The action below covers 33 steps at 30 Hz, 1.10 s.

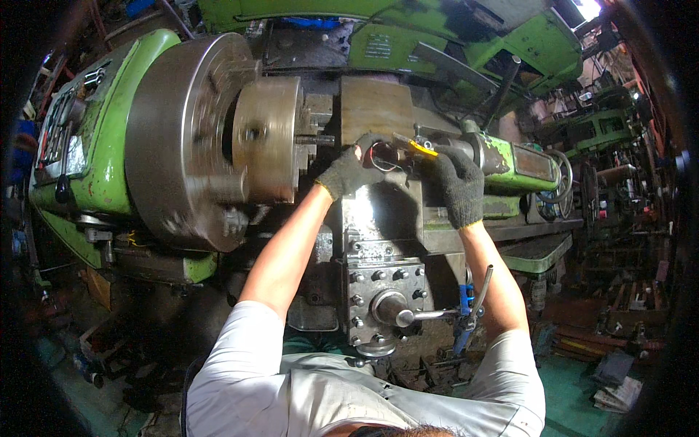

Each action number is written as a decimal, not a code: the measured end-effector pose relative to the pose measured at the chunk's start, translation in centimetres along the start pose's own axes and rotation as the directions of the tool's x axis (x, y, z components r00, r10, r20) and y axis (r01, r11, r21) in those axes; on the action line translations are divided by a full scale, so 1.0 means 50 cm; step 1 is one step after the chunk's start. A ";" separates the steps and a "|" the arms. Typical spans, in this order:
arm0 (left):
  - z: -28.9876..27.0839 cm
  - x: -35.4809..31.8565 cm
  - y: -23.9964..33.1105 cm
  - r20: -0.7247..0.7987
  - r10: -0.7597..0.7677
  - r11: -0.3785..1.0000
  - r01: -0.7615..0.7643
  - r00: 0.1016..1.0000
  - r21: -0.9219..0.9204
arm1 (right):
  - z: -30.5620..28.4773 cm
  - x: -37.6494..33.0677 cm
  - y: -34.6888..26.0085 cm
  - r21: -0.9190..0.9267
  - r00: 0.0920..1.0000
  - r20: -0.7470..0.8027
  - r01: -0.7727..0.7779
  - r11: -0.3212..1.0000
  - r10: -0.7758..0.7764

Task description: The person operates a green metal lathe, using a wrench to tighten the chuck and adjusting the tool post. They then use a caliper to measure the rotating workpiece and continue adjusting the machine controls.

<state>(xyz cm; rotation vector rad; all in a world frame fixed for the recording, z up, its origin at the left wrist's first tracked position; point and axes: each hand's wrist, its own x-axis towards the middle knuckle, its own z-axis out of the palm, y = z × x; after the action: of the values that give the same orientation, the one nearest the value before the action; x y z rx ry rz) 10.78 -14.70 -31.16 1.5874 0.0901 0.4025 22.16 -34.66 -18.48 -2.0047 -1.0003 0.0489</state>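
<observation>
My left hand (355, 166), in a dark grey knit glove, is closed around a small round piece (384, 156) with a thin reddish rim, to the right of the chuck. My right hand (459, 182), in a matching glove, grips a slim tool with a yellow part (422, 148), its tip pointing left towards the round piece. The exact kind of both is too small to tell. Both hands are above the lathe's cross slide (386, 211), in front of the tailstock (502, 156). Left of my left hand is the lathe chuck (266, 138), blurred as if spinning.
The large faceplate (182, 138) stands at the left beside the green headstock (109, 146). A square tool post (386, 306) with several bolts and a lever handle (437, 315) lies between my forearms. A handwheel (561, 184) is at the right end of the tailstock.
</observation>
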 end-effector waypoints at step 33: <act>0.003 -0.009 -0.063 0.006 0.046 0.999 -0.045 0.999 -0.030 | -0.002 -0.001 -0.002 -0.128 0.986 0.100 0.149 0.981 -0.136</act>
<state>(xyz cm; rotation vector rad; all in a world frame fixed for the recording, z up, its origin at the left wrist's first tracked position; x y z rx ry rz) 10.99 -14.75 -34.34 1.5634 0.0427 0.4322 22.10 -34.73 -18.35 -2.0625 -1.2326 -0.0056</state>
